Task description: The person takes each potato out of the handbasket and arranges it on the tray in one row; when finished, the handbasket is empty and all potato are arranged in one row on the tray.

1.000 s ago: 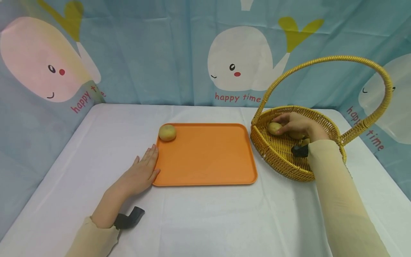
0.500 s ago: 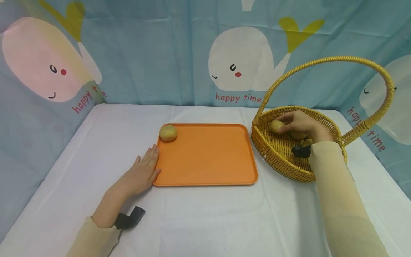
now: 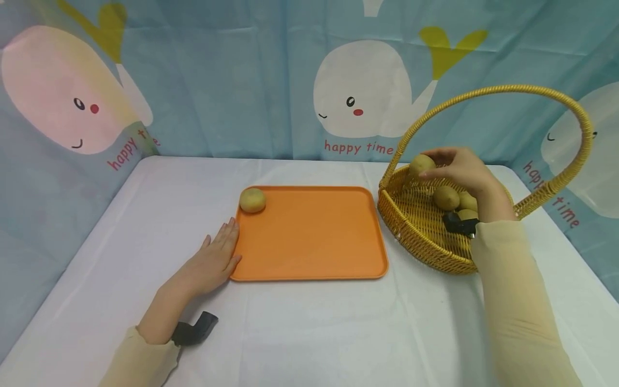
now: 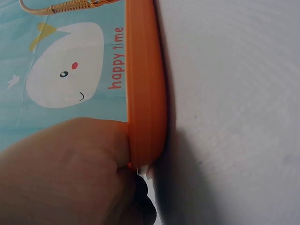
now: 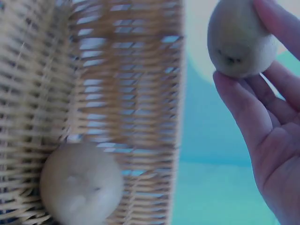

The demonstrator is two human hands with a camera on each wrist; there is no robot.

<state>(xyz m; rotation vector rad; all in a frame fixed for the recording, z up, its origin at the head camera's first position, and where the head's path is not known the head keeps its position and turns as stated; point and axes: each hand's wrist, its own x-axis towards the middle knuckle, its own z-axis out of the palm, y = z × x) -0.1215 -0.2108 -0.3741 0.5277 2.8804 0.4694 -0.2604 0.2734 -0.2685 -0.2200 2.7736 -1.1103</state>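
My right hand (image 3: 461,167) pinches a potato (image 3: 422,166) between thumb and fingers, raised over the far side of the wicker basket (image 3: 418,239). The right wrist view shows that same potato (image 5: 241,40) up beside the basket's woven wall (image 5: 129,93). Several other potatoes (image 3: 446,198) lie in the basket, partly covered by the right wrist and its black camera. On the left, my left hand (image 3: 208,266) rests with straight fingers against the left edge of an orange tray (image 3: 309,236). One potato (image 3: 252,200) sits in the tray's far left corner.
The basket's tall arched handle (image 3: 517,88) rises over the right arm. A white cloth (image 3: 314,333) covers the table. Behind it hangs a blue curtain (image 3: 232,80) with whale prints.
My right hand has lifted the potato up from the basket floor, uncovering more potatoes below. The left hand and the tray have stayed in place.
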